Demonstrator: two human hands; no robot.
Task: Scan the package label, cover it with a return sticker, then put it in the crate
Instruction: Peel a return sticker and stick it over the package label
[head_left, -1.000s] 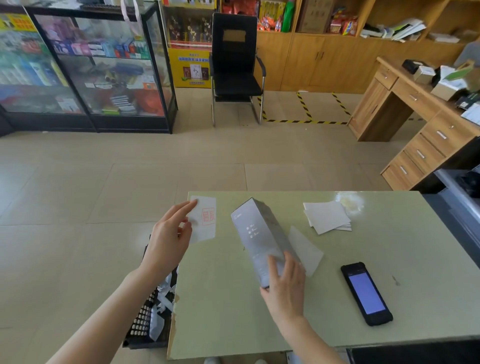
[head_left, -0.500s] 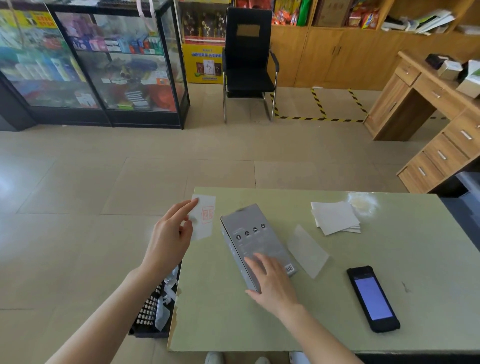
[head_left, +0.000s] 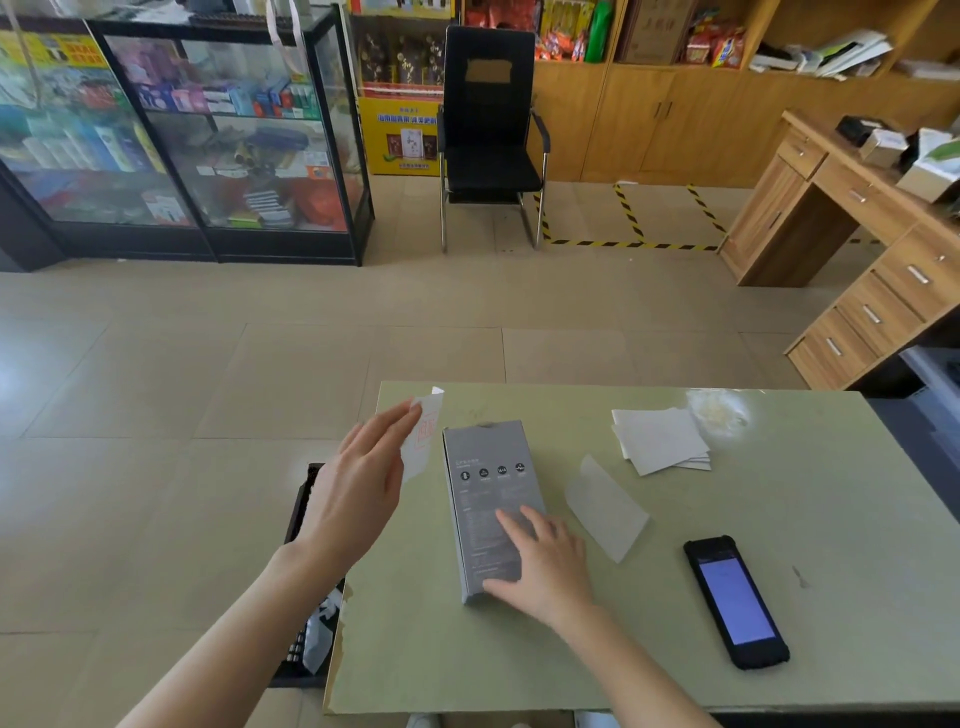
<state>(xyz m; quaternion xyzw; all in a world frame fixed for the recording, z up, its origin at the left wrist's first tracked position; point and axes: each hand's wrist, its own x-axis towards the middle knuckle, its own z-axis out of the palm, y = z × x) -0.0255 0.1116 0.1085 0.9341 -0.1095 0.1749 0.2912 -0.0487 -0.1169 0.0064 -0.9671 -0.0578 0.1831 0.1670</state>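
A grey package box (head_left: 485, 493) lies flat on the pale green table (head_left: 779, 519), its printed face up. My right hand (head_left: 540, 569) rests palm down on the box's near end, fingers spread. My left hand (head_left: 358, 486) hovers just left of the box and pinches a white return sticker (head_left: 423, 434) with a red print. The black handheld scanner (head_left: 735, 603) lies on the table to the right, screen lit blue. The black crate (head_left: 304, 525) stands on the floor beside the table's left edge, mostly hidden by my left arm.
A peeled backing sheet (head_left: 605, 506) lies right of the box. A stack of white sticker sheets (head_left: 660, 439) sits farther back. A black chair (head_left: 491, 135), glass display cabinets (head_left: 208, 135) and a wooden desk (head_left: 852, 228) stand beyond the table.
The box went from tilted up on end to lying flat, then turned more lengthwise towards me. My right hand now presses its near end. My left hand brought the sticker closer to the box.
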